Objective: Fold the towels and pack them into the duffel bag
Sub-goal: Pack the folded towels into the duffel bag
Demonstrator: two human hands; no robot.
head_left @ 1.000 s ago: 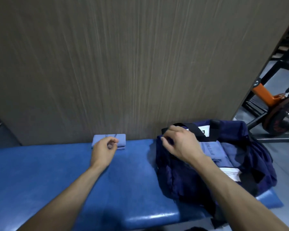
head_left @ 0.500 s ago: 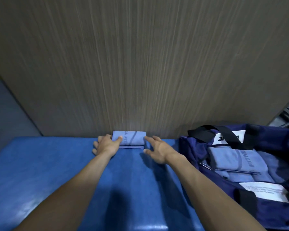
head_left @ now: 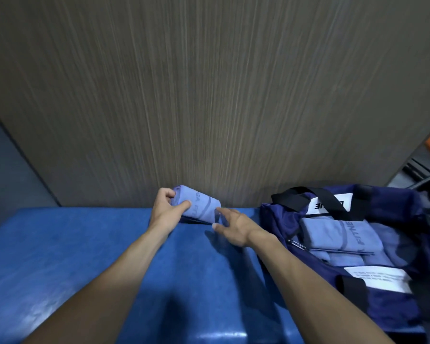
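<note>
On blue bench, left hand gripping folded towel (lifted), right hand touching it

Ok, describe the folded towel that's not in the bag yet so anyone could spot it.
Start at the blue padded bench below the wood-grain wall panel. Left of the open navy duffel bag, the light-blue folded towel sits between the left hand and right hand. Unlike the packed towels, it is outside the bag.

A blue padded bench (glossy) meets a wood-grain wall panel.
</note>
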